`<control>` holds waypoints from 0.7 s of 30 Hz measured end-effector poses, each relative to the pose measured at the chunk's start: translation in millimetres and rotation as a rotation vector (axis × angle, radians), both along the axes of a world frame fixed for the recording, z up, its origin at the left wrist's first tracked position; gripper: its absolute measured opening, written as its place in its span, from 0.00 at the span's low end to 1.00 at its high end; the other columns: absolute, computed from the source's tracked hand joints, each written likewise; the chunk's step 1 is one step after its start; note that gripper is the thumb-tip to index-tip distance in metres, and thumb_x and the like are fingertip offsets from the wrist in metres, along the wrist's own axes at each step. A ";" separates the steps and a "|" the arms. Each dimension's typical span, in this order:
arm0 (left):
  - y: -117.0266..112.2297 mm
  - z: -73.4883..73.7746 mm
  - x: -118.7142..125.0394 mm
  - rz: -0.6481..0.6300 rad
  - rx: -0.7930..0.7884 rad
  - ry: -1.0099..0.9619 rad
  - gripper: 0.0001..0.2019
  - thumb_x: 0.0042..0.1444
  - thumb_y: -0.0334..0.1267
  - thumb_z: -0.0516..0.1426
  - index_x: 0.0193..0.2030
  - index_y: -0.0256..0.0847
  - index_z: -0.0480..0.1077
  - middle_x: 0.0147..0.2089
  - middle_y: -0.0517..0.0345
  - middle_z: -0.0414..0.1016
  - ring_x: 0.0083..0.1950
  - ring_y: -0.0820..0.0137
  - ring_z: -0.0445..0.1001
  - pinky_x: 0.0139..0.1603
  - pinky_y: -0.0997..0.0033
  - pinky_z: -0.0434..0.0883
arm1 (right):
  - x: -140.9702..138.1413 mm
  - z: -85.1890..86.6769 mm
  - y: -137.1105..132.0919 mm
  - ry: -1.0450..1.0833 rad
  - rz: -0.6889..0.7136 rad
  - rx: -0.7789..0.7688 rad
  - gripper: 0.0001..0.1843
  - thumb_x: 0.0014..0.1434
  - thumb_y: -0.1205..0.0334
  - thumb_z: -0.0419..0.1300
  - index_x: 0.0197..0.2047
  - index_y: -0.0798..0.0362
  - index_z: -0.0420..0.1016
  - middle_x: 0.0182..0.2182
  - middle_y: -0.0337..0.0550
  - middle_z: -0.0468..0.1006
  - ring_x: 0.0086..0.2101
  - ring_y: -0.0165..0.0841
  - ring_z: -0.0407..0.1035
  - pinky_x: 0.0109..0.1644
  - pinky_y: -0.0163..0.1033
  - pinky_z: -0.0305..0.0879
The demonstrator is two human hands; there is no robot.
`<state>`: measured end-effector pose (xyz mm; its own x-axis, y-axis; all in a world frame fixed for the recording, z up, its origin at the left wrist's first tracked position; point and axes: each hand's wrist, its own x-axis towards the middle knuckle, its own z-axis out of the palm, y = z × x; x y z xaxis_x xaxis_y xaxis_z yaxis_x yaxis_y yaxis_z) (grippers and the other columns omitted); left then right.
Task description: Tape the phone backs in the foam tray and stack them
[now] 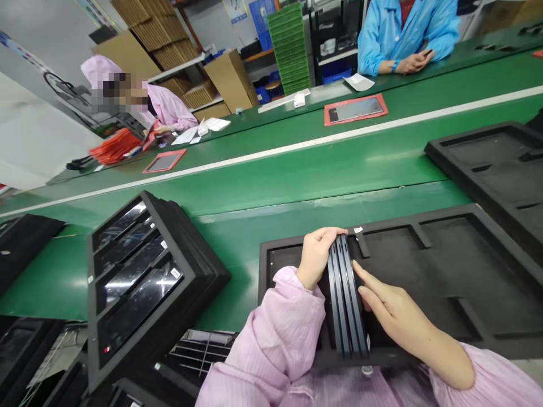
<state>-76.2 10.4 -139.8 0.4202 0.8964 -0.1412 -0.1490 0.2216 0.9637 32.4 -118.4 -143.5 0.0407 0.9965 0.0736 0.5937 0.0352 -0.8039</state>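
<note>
My left hand grips the far end of a stack of three thin dark tablets that stand on edge, its fingers curled over their top. My right hand lies against the stack's right side with fingers stretched out flat. The tablets stand in the left part of a black foam tray with several shallow compartments, which lies on the green bench in front of me. Pink sleeves cover both my arms.
A tilted black tray holding several glossy tablets stands at the left. Another black foam tray lies at the right. Two red-framed tablets lie on the green conveyor. Two other people work across it.
</note>
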 end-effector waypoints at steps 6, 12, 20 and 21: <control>5.1 1.4 -5.0 -0.108 -0.041 -0.020 0.10 0.49 0.42 0.57 0.31 0.39 0.77 0.38 0.53 0.79 0.45 0.63 0.75 0.50 0.66 0.67 | -1.8 -1.1 1.1 -0.065 0.026 0.131 0.24 0.63 0.66 0.41 0.58 0.64 0.63 0.18 0.38 0.70 0.17 0.28 0.66 0.22 0.30 0.65; 7.3 3.1 -5.2 -0.122 -0.055 -0.065 0.12 0.51 0.45 0.57 0.30 0.38 0.75 0.35 0.54 0.79 0.41 0.65 0.75 0.48 0.67 0.68 | -0.5 -0.3 0.3 -0.094 0.039 0.140 0.24 0.63 0.67 0.41 0.61 0.60 0.61 0.20 0.38 0.72 0.18 0.29 0.68 0.22 0.31 0.67; 4.2 5.1 -6.4 -0.137 -0.041 -0.058 0.07 0.47 0.37 0.59 0.33 0.39 0.74 0.36 0.55 0.78 0.43 0.65 0.75 0.49 0.65 0.68 | -0.8 3.1 0.7 -0.116 0.032 0.193 0.23 0.62 0.69 0.42 0.58 0.61 0.63 0.21 0.39 0.74 0.18 0.29 0.69 0.22 0.30 0.69; 4.6 5.0 -7.3 -0.153 0.010 -0.027 0.07 0.46 0.34 0.59 0.34 0.39 0.74 0.38 0.55 0.78 0.44 0.65 0.75 0.50 0.66 0.67 | -0.6 3.4 0.9 -0.119 0.030 0.195 0.23 0.62 0.69 0.42 0.58 0.61 0.63 0.21 0.40 0.74 0.18 0.29 0.69 0.22 0.30 0.69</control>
